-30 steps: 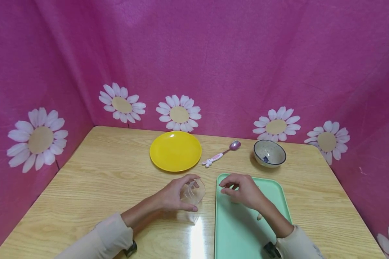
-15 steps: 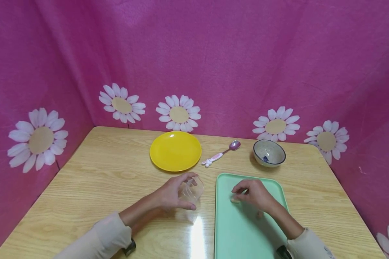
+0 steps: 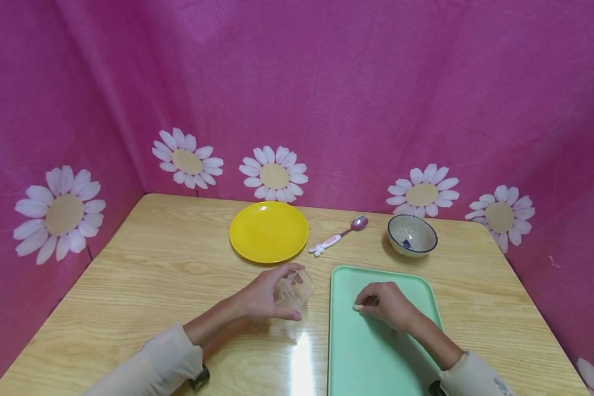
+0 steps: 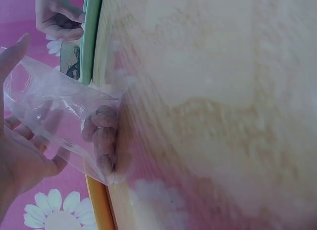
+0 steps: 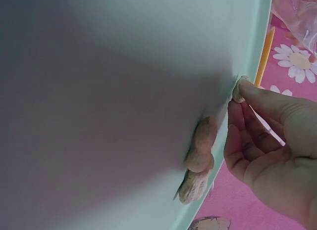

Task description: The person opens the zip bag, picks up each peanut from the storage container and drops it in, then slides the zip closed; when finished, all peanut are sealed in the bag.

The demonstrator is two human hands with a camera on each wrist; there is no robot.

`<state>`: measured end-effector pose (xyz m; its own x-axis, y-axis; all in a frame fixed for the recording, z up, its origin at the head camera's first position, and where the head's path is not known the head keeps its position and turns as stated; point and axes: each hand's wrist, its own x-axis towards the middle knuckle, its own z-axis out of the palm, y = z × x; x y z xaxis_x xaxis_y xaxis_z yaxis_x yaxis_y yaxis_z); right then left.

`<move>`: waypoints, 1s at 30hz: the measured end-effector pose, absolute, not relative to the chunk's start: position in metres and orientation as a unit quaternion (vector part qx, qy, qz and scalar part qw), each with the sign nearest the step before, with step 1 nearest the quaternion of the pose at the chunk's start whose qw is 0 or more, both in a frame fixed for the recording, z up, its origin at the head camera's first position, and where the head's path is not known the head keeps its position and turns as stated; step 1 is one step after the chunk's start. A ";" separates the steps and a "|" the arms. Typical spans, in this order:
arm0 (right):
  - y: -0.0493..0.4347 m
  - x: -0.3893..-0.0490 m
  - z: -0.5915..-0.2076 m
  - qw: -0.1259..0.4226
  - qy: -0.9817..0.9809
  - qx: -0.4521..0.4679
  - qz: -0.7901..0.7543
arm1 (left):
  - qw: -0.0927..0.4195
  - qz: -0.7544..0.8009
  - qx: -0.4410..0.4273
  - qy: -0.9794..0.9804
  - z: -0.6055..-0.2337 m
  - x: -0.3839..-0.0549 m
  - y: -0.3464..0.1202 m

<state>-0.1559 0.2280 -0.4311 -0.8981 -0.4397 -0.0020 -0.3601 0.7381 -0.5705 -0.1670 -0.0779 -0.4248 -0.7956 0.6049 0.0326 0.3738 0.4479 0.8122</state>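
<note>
Head view: left hand curls its fingers round clear cup, beside green tray
Clear cup: several peanuts already inside
Right hand: fingers pinch one peanut
Green tray: more peanuts remain

Wood-grain table: pale top, rounded far corners, 5 things directly on it. Green tray: lying flat, near end cut off by frame. Bright glare streak on tabletop, just left of tray. Clear cup: upright, just left of tray. Yellow plate: beyond tray, to its left. Spoon, rabbit on handle: aslant, near tray's far-left corner. Speckled bowl, dark rim: upright, beyond tray's far-right corner.
</note>
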 end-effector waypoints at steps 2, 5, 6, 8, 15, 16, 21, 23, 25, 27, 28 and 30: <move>0.228 -0.156 -0.431 0.066 0.929 -0.220 -0.289 | 0.129 0.437 0.294 0.840 -0.425 -0.167 -0.078; 0.228 -0.157 -0.429 0.061 0.929 -0.221 -0.291 | 0.128 0.438 0.297 0.839 -0.425 -0.167 -0.078; 0.228 -0.157 -0.429 0.060 0.929 -0.220 -0.292 | 0.128 0.439 0.298 0.838 -0.425 -0.167 -0.078; 0.228 -0.158 -0.428 0.052 0.928 -0.223 -0.294 | 0.125 0.440 0.302 0.837 -0.426 -0.167 -0.077; 0.221 -0.159 -0.421 0.043 0.929 -0.218 -0.298 | 0.128 0.438 0.293 0.840 -0.427 -0.167 -0.077; 0.219 -0.159 -0.419 0.042 0.928 -0.219 -0.299 | 0.129 0.439 0.292 0.840 -0.427 -0.167 -0.077; 0.207 -0.157 -0.408 0.036 0.925 -0.221 -0.307 | 0.140 0.442 0.289 0.837 -0.427 -0.167 -0.076; 0.202 -0.155 -0.403 0.038 0.924 -0.221 -0.311 | 0.138 0.443 0.293 0.836 -0.427 -0.167 -0.075; 0.196 -0.153 -0.399 0.041 0.920 -0.224 -0.318 | 0.131 0.441 0.299 0.836 -0.427 -0.167 -0.075; 0.190 -0.153 -0.397 0.040 0.915 -0.232 -0.327 | 0.126 0.440 0.303 0.836 -0.427 -0.167 -0.076; 0.187 -0.154 -0.396 0.037 0.912 -0.238 -0.332 | 0.124 0.439 0.304 0.836 -0.427 -0.167 -0.076; 0.181 -0.154 -0.394 0.030 0.906 -0.247 -0.342 | 0.124 0.440 0.305 0.836 -0.427 -0.167 -0.076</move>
<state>-0.1545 0.1809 -0.3936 -0.8761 -0.4682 0.1154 -0.4275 0.6434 -0.6350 -0.1671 -0.0760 -0.4275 -0.7837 0.6181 0.0614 0.4003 0.4271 0.8108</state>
